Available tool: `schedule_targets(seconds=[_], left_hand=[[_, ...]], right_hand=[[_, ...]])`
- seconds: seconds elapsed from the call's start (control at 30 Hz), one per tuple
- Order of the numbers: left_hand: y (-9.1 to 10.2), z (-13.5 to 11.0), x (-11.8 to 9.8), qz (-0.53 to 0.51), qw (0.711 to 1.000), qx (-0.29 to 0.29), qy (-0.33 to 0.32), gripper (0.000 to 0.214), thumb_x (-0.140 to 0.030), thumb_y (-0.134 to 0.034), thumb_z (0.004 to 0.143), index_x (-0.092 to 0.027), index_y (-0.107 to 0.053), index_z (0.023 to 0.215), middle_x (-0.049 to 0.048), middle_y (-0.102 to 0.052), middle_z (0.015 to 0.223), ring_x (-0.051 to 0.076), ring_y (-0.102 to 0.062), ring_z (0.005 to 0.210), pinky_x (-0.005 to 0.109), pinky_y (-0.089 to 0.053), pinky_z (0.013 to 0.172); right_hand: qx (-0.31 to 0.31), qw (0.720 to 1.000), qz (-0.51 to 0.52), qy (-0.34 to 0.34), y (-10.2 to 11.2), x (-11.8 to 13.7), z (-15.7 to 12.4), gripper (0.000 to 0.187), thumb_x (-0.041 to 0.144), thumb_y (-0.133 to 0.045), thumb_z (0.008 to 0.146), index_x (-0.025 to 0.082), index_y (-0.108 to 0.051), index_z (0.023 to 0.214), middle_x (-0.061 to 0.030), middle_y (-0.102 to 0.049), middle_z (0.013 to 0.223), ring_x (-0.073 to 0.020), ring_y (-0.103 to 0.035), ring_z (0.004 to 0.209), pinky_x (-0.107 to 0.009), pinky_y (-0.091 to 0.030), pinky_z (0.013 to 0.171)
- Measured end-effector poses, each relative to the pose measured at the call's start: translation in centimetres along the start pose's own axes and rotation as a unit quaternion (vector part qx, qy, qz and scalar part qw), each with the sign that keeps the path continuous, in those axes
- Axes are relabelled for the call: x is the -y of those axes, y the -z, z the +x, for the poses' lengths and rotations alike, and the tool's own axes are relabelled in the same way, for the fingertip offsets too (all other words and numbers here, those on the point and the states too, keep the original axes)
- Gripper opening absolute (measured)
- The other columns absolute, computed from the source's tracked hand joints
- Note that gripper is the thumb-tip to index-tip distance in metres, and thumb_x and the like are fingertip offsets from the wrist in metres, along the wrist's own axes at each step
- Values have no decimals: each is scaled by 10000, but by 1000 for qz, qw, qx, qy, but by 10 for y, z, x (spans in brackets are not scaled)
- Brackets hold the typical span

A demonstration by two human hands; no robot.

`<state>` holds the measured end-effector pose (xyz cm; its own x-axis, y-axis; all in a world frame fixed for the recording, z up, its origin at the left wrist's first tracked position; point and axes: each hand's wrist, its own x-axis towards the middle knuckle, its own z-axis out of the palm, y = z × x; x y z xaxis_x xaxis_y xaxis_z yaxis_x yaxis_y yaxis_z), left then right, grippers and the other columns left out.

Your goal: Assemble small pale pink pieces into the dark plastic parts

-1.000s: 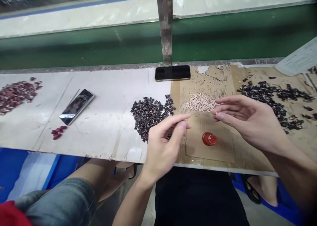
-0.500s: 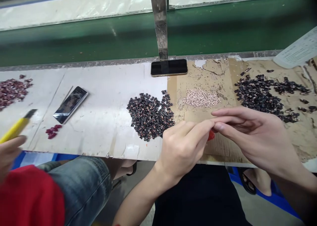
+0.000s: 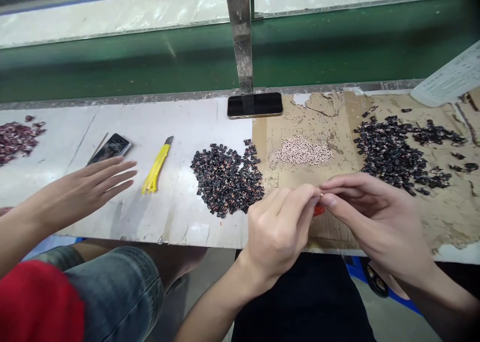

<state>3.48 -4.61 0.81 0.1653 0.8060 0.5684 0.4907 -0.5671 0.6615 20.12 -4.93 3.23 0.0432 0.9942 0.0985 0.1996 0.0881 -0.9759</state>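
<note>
My left hand is closed in a pinch, its fingertips meeting those of my right hand. Thumb and forefinger of the right hand are pressed together too, over something too small to make out. A red shiny thing shows just beneath the left fingers; most of it is hidden. Just beyond the hands lies a heap of small pale pinkish pieces. Small black pieces are piled by my left hand, and a second pile of black pieces lies beyond my right.
At left, a co-worker's hand reaches over the table near a yellow cutter knife and a phone. Dark red pieces lie farther left. Another phone rests by a metal post. A translucent container stands at right.
The co-worker has put the yellow cutter knife down on the table, and that hand now stretches out open beside the phone. My two hands stay together, almost unmoved.
</note>
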Motion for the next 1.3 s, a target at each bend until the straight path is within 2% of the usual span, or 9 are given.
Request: schedule_targets(seconds=[0.17, 0.4, 0.5, 0.6, 0.67, 0.73, 0.87, 1.03, 1.3], left_hand=[[-1, 0, -2, -7, 1000, -16, -11, 98, -110, -610, 1032, -161, -691, 1014, 30, -796, 835, 125, -658, 624, 268, -526, 607], [1, -9, -7, -37, 999, -4, 5, 102, -141, -670, 1011, -189, -728, 1079, 35, -821, 869, 157, -738, 683, 284, -595, 653], [2, -16, -11, -88, 994, 19, 57, 138, -151, -726, 986, -194, -731, 1118, 29, -841, 974, 147, -780, 775, 251, -639, 762], [5, -22, -10, -131, 982, -10, 135, 240, -103, -769, 946, -205, -705, 1155, 0, -832, 1043, 116, -803, 841, 183, -643, 805], [8, -26, -7, -163, 966, -23, 200, 217, -75, -767, 935, -216, -709, 1089, -22, -823, 997, 109, -814, 870, 151, -641, 798], [11, -30, -3, -196, 947, -19, 252, 187, -66, -763, 936, -220, -719, 1031, -27, -826, 986, 112, -822, 919, 138, -641, 820], [18, -36, 0, -222, 926, -37, 305, 178, -83, -773, 933, -234, -750, 1024, -17, -839, 1026, 121, -822, 965, 146, -648, 853], [24, -41, 6, -172, 921, -67, 343, 158, -88, -798, 891, -234, -774, 947, -12, -838, 983, 141, -824, 950, 168, -654, 872], [19, -38, 15, -140, 929, -92, 330, 120, -127, -801, 815, -224, -780, 884, -14, -796, 918, 92, -777, 858, 82, -609, 807]], right_hand=[[13, 999, 35, 11, 0, -4, -3, 90, 208, -785, 915, 288, -801, 952, 19, -821, 905, -126, -799, 782, -173, -670, 750], [36, 999, -27, 22, 3, 4, -13, 139, 147, -721, 936, 281, -753, 951, 8, -797, 961, -148, -782, 859, -217, -664, 782], [47, 998, -50, 11, 12, 0, -19, 107, 166, -698, 956, 267, -715, 926, -14, -789, 985, -177, -778, 883, -275, -666, 779], [24, 991, -117, 60, 26, -15, -24, 97, 166, -692, 962, 261, -698, 944, -27, -774, 1008, -199, -761, 929, -346, -643, 842], [16, 974, -200, 105, 34, -27, -26, 114, 153, -709, 942, 263, -697, 973, -41, -761, 1077, -229, -742, 1017, -413, -603, 946], [35, 948, -286, 133, 39, -36, -28, 158, 134, -724, 918, 264, -690, 1001, -59, -746, 1152, -262, -725, 1088, -455, -570, 1003], [60, 908, -367, 192, 40, -41, -29, 221, 98, -732, 898, 252, -671, 1044, -102, -729, 1220, -287, -720, 1109, -459, -569, 986], [29, 925, -348, 152, 44, -39, -33, 171, 86, -667, 937, 237, -638, 1012, -93, -735, 1166, -243, -720, 1101, -391, -581, 954], [-44, 934, -334, 120, 65, -45, -40, 134, 117, -638, 965, 247, -626, 995, -62, -742, 1148, -207, -722, 1093, -351, -581, 961]])
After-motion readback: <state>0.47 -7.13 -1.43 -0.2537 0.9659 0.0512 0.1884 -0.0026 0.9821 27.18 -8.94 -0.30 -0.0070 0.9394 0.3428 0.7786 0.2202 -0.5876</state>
